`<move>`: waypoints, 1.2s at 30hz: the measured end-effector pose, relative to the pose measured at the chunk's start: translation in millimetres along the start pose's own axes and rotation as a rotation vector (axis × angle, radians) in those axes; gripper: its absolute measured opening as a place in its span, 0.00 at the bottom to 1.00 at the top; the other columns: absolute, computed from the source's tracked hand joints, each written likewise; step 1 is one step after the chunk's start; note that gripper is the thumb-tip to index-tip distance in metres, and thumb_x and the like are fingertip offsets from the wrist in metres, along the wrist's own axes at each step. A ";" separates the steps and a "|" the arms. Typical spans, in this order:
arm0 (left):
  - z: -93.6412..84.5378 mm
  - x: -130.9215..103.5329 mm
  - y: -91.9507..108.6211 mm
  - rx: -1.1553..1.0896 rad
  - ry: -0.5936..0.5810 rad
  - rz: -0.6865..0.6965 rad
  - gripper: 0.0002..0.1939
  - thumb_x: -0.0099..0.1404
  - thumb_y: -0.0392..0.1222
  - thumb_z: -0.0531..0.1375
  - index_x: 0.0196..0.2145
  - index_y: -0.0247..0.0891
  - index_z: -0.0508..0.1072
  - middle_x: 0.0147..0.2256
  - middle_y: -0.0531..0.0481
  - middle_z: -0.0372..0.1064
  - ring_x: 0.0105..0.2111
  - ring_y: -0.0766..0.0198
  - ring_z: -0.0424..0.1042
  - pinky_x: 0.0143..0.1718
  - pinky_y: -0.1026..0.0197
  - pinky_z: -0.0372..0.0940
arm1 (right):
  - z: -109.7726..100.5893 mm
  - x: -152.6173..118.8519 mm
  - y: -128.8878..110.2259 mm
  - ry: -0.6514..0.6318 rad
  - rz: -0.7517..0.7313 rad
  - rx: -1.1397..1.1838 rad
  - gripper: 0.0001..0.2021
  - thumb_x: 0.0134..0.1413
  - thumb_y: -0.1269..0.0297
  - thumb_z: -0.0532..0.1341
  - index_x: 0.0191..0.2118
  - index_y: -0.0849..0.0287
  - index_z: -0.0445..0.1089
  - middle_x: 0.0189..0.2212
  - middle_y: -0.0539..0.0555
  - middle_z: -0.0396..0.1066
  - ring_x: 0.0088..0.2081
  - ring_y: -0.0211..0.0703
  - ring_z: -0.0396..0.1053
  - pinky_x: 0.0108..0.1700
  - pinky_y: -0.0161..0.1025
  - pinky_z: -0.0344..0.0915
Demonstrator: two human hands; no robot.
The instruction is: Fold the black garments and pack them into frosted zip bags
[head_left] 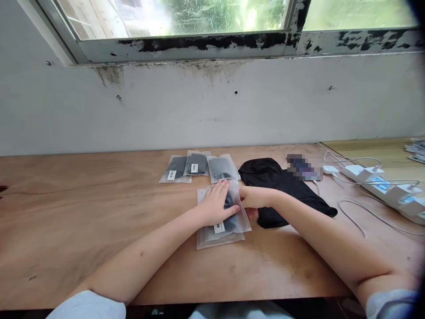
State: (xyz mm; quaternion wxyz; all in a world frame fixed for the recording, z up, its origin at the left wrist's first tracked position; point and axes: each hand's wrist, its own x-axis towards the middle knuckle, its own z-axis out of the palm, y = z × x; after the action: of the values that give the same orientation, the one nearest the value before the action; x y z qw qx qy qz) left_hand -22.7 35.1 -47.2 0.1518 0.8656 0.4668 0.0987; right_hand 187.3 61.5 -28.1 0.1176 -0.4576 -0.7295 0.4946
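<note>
A frosted plastic bag (236, 224) with dark contents and a white barcode label lies on the table in front of me, on top of another frosted bag (201, 241). My left hand (217, 204) rests flat on the upper bag, fingers stretched out and thumb apart. At that bag's right edge is my right hand (248, 198); its fingers go in or behind the plastic and are mostly hidden, so their grip cannot be made out. Just right of it, a black cloth item (288, 190) lies spread on the table.
Behind my hands lie three more frosted bags with dark contents: left (181, 166), middle (198, 159) and right (224, 166). A blurred phone (303, 167) sits by a power strip (381, 188) with white cables. The wall and window rise behind the wooden table (99, 221).
</note>
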 end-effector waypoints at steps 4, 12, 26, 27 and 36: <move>1.0 1.4 1.4 -0.004 -0.060 -0.034 0.47 0.67 0.68 0.51 0.72 0.34 0.45 0.72 0.39 0.36 0.72 0.45 0.34 0.69 0.42 0.41 | -23.9 -3.9 -1.0 -0.294 0.038 -0.205 0.06 0.46 0.66 0.62 0.24 0.60 0.74 0.21 0.53 0.76 0.18 0.37 0.65 0.23 0.35 0.58; -19.0 -3.0 2.6 0.145 -0.137 -0.012 0.42 0.66 0.59 0.54 0.71 0.36 0.49 0.71 0.37 0.41 0.71 0.41 0.40 0.68 0.39 0.42 | -22.9 26.6 34.9 0.252 -0.041 -0.014 0.10 0.55 0.56 0.62 0.33 0.58 0.71 0.23 0.53 0.75 0.17 0.39 0.66 0.21 0.35 0.57; 7.5 8.1 0.6 0.177 -0.149 0.044 0.41 0.70 0.60 0.48 0.72 0.35 0.46 0.72 0.41 0.37 0.72 0.45 0.37 0.69 0.41 0.38 | -8.4 42.4 50.5 0.433 -0.305 -0.499 0.06 0.58 0.62 0.63 0.35 0.58 0.76 0.33 0.54 0.75 0.34 0.42 0.69 0.38 0.36 0.60; 7.3 8.0 0.7 0.175 -0.145 0.042 0.40 0.70 0.60 0.48 0.72 0.35 0.46 0.72 0.41 0.37 0.72 0.45 0.38 0.69 0.41 0.39 | -8.6 42.4 49.4 0.426 -0.302 -0.503 0.06 0.58 0.62 0.63 0.35 0.58 0.76 0.33 0.54 0.75 0.34 0.42 0.69 0.38 0.36 0.60; 12.0 8.3 -1.1 0.199 -0.106 0.046 0.39 0.70 0.59 0.48 0.71 0.36 0.50 0.72 0.41 0.38 0.72 0.46 0.39 0.69 0.42 0.38 | -12.9 39.1 37.7 0.297 -0.254 -0.491 0.05 0.53 0.63 0.64 0.34 0.58 0.73 0.29 0.52 0.74 0.30 0.40 0.67 0.33 0.34 0.58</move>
State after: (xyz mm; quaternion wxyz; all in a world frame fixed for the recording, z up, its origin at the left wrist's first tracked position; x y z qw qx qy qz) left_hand -15.3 40.5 -58.6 0.0872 0.8910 0.4455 0.0092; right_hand 194.4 103.6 -64.1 0.1697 -0.4450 -0.8532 0.2126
